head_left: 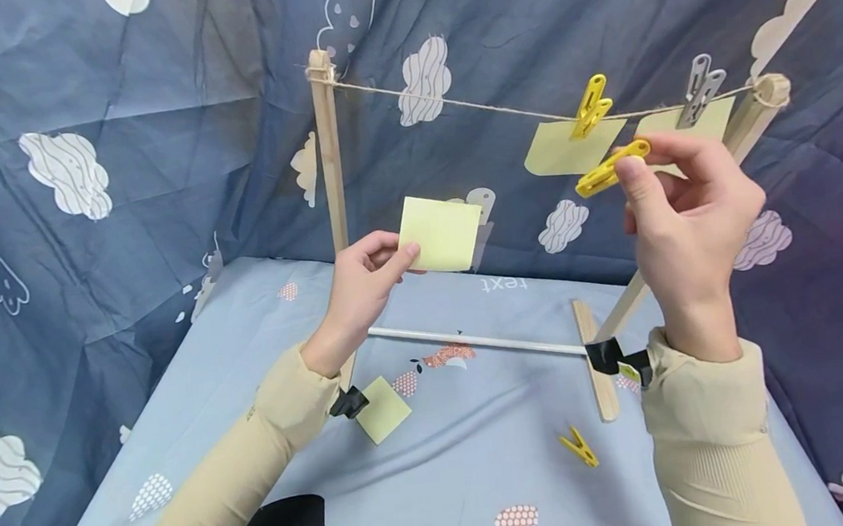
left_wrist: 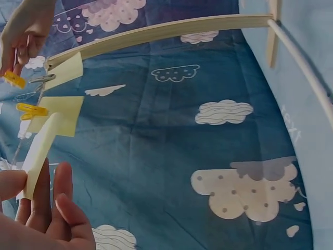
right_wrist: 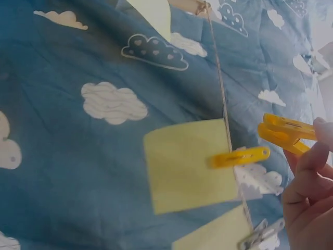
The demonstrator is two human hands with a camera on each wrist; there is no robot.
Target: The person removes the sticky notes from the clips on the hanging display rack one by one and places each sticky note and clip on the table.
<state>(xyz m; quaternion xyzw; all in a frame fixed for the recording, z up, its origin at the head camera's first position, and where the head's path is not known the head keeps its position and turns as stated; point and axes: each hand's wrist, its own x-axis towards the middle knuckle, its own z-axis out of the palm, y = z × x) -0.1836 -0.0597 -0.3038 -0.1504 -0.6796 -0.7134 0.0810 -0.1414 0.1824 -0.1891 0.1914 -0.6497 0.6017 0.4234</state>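
Observation:
Between thumb and fingers my left hand (head_left: 370, 280) pinches a pale yellow sticky note (head_left: 440, 235) by its lower left edge, below the string (head_left: 468, 103). My right hand (head_left: 696, 214) pinches a yellow clothespin (head_left: 611, 169) by its handle end, in front of the string's right part. A second yellow clothespin (head_left: 590, 106) fixes a sticky note (head_left: 569, 148) to the string. To its right a grey clothespin (head_left: 700, 91) fixes another sticky note (head_left: 717, 116), partly hidden behind my right hand. In the right wrist view the held clothespin (right_wrist: 286, 133) is apart from the string.
The string runs between two wooden posts, left (head_left: 329, 154) and right (head_left: 755, 121). A white rod (head_left: 473, 341) joins their lower parts. On the light blue cloth (head_left: 455, 477) lie a loose sticky note (head_left: 384, 410) and a yellow clothespin (head_left: 579, 448). Dark blue cloud-print fabric (head_left: 180, 167) hangs behind.

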